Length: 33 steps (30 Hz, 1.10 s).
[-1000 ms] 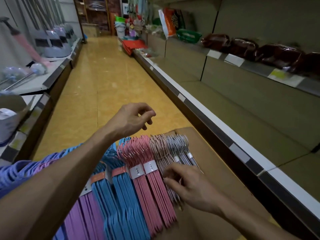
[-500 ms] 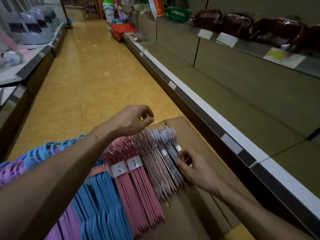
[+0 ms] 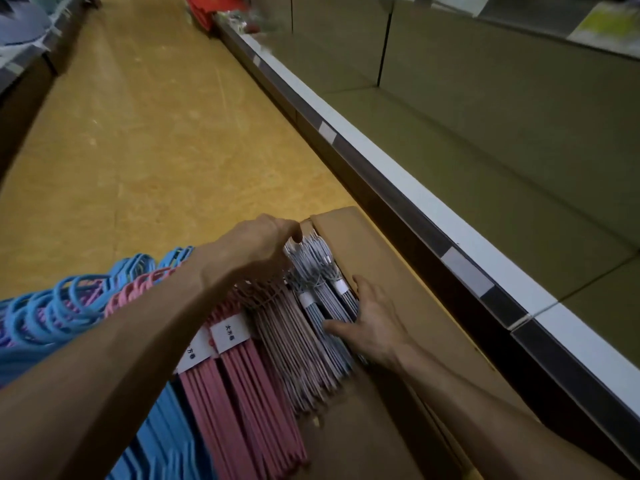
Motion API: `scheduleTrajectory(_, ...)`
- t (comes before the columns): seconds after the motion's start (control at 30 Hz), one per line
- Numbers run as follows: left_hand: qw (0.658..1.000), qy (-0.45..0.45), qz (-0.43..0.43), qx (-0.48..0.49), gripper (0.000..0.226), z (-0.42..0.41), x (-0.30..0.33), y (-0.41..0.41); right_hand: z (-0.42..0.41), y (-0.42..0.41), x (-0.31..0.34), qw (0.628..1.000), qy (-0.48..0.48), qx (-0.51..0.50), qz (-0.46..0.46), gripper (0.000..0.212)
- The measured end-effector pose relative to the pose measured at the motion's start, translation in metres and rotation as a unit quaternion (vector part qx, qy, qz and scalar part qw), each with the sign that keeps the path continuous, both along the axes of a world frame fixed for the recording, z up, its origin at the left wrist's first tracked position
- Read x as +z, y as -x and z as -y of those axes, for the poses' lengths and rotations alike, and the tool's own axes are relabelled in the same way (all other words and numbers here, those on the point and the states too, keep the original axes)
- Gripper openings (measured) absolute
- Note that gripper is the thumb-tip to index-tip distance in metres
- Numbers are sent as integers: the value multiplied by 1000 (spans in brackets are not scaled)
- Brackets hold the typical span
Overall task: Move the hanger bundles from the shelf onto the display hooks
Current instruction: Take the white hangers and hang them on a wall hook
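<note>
Partly hidden, both hands' grips (image 3: 252, 249) (image 3: 372, 323) clasp the grey hanger bundle (image 3: 322, 299), fingertips unseen.

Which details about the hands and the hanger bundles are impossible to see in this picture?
- Head view: the right hand's fingertips are tucked behind the grey hanger bundle, so its grip is uncertain.
- The left hand covers the hook ends it touches.
- The blue hangers are cut off by the left edge and hidden by the forearm.
- White label print is too small.
- No display hooks in frame.

Both hands (image 3: 372, 323) closed on grey bundle (image 3: 322, 296)
</note>
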State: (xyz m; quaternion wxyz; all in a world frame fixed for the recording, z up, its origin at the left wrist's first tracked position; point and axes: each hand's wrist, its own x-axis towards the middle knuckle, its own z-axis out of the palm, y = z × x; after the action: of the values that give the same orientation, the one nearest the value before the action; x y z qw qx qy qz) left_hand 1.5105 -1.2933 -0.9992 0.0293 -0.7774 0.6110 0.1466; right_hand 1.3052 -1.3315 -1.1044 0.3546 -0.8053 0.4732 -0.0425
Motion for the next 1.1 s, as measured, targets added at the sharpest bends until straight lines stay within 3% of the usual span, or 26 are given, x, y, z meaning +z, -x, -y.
scheduleTrajectory(0.57,979,183,-83,-30,37,20,-20,22,4,-35,-25,994,8,-105,-31,126)
scheduleTrajectory(0.87,977,189,-98,-24,34,13,-21,14,-9,-52,-36,985,88,-136,-60,94)
scheduleTrajectory(1.1,962,230,-143,25,34,0,-13,6,4,-45,-27,981,93,-172,-5,82)
